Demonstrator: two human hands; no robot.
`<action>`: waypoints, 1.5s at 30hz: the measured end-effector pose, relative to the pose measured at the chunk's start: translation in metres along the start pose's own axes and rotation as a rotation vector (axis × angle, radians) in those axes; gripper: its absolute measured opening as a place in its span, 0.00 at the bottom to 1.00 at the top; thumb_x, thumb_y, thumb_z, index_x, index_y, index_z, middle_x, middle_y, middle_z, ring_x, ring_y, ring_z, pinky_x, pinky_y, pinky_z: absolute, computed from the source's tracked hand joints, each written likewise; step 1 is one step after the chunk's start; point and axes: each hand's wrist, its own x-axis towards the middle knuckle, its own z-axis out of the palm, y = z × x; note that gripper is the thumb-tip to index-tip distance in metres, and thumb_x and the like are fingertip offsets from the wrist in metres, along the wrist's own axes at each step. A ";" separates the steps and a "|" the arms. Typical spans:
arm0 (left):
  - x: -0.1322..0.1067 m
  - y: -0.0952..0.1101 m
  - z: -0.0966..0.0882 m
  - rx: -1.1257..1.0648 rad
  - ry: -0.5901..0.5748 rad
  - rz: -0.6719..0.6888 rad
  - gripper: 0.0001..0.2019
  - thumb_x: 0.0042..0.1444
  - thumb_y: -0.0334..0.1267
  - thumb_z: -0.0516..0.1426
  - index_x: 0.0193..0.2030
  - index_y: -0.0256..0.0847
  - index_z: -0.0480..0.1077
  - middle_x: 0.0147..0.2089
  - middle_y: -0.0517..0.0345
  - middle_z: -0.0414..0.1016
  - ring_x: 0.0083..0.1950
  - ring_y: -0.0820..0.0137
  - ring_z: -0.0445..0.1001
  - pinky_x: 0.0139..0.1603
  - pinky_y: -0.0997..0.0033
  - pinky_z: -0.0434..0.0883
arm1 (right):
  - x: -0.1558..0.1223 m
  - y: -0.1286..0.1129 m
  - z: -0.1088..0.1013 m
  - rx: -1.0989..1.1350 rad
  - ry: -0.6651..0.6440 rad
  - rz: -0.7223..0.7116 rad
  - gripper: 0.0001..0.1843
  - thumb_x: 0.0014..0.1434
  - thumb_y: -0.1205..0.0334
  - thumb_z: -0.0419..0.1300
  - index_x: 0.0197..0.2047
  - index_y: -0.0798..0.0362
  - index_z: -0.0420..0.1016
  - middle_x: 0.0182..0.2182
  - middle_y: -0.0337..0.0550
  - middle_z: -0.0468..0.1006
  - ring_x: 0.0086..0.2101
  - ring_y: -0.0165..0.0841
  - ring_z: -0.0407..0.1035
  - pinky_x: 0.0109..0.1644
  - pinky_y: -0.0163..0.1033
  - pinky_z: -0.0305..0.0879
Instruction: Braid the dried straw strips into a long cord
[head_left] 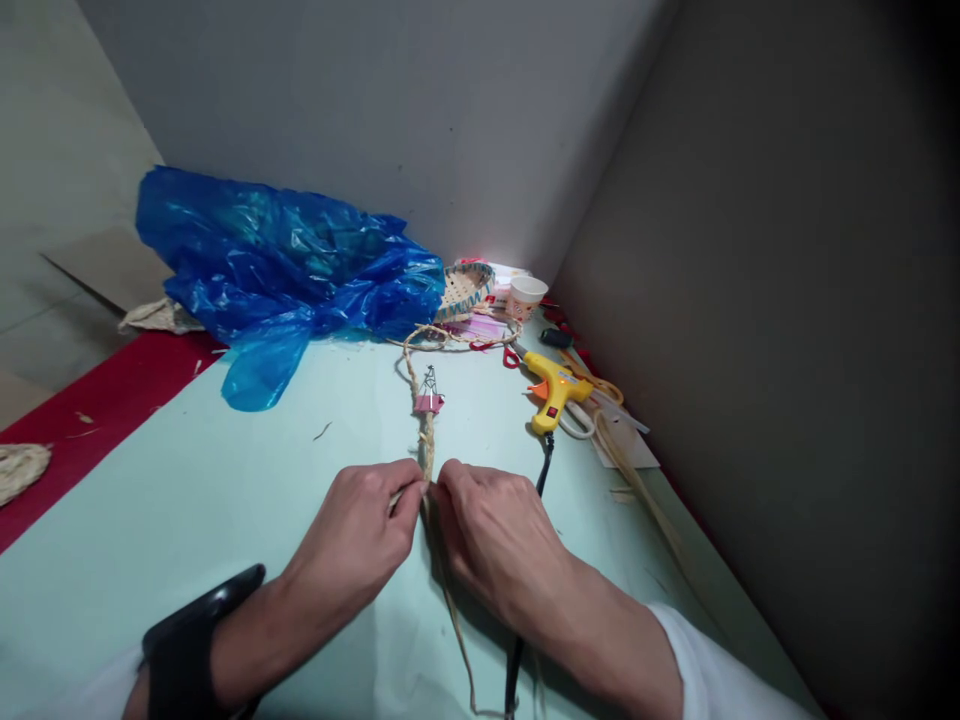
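A pale braided straw cord (429,446) runs down the middle of the table. A pink binder clip (429,403) grips it a little beyond my hands. My left hand (373,522) pinches the lower end of the braid between thumb and fingertips. Close against it, my right hand (491,525) is closed on the braid's strands too, its fingertips partly hidden. Loose strands (455,620) trail from between the hands toward the near table edge. Past the clip, the finished braid curls into a loop by the wall.
A crumpled blue plastic bag (292,255) lies at the back left, beside a woven straw piece (466,290) and a paper cup (527,295). On the right lie a yellow glue gun (556,388), its black cord, scissors (577,420) and straw strands (637,480). Walls border the back and right.
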 end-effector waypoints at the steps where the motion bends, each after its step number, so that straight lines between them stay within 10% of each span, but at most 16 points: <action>1: 0.000 0.000 0.000 -0.015 0.002 -0.012 0.15 0.58 0.38 0.46 0.23 0.40 0.66 0.22 0.60 0.67 0.25 0.71 0.61 0.30 0.70 0.57 | -0.002 -0.001 0.000 -0.016 0.019 -0.007 0.05 0.57 0.70 0.50 0.35 0.54 0.65 0.24 0.43 0.74 0.21 0.34 0.64 0.26 0.40 0.43; 8: 0.004 -0.009 0.002 -0.399 -0.069 -0.131 0.12 0.55 0.40 0.50 0.26 0.39 0.70 0.21 0.63 0.64 0.26 0.71 0.62 0.30 0.70 0.58 | -0.018 -0.021 0.008 -0.084 0.185 -0.229 0.14 0.47 0.75 0.52 0.39 0.58 0.66 0.26 0.43 0.72 0.23 0.34 0.65 0.23 0.38 0.50; 16: 0.003 -0.013 -0.003 -0.769 -0.202 -0.177 0.12 0.53 0.45 0.57 0.27 0.37 0.68 0.25 0.64 0.64 0.29 0.73 0.61 0.33 0.72 0.61 | -0.020 -0.028 0.022 -0.194 0.455 -0.308 0.13 0.59 0.75 0.48 0.41 0.64 0.71 0.26 0.48 0.73 0.26 0.36 0.65 0.27 0.41 0.60; 22: 0.001 -0.013 -0.006 -0.781 -0.180 -0.186 0.09 0.52 0.41 0.56 0.29 0.36 0.69 0.28 0.61 0.71 0.32 0.71 0.67 0.34 0.73 0.63 | -0.011 -0.009 -0.009 0.349 0.314 -0.089 0.11 0.65 0.59 0.52 0.36 0.56 0.72 0.31 0.45 0.74 0.32 0.34 0.67 0.35 0.40 0.60; 29: 0.000 -0.009 -0.009 -0.896 -0.264 -0.132 0.09 0.53 0.39 0.56 0.38 0.36 0.70 0.26 0.59 0.74 0.30 0.67 0.72 0.36 0.68 0.67 | 0.004 0.006 -0.006 1.101 -0.268 0.121 0.12 0.67 0.55 0.48 0.45 0.54 0.65 0.29 0.39 0.73 0.29 0.29 0.70 0.34 0.33 0.62; 36: 0.000 -0.010 -0.007 -0.822 -0.180 -0.079 0.10 0.55 0.39 0.55 0.41 0.37 0.69 0.34 0.57 0.75 0.37 0.67 0.70 0.41 0.69 0.65 | 0.006 0.006 -0.012 0.781 -0.167 0.155 0.12 0.64 0.55 0.52 0.40 0.55 0.70 0.28 0.39 0.72 0.29 0.28 0.62 0.32 0.33 0.53; 45: -0.003 -0.009 -0.008 -0.803 -0.216 -0.144 0.14 0.56 0.41 0.54 0.47 0.38 0.62 0.27 0.62 0.72 0.30 0.70 0.67 0.34 0.70 0.62 | 0.010 0.005 -0.005 1.081 -0.141 0.218 0.12 0.63 0.58 0.53 0.36 0.57 0.72 0.25 0.39 0.76 0.25 0.27 0.60 0.30 0.32 0.54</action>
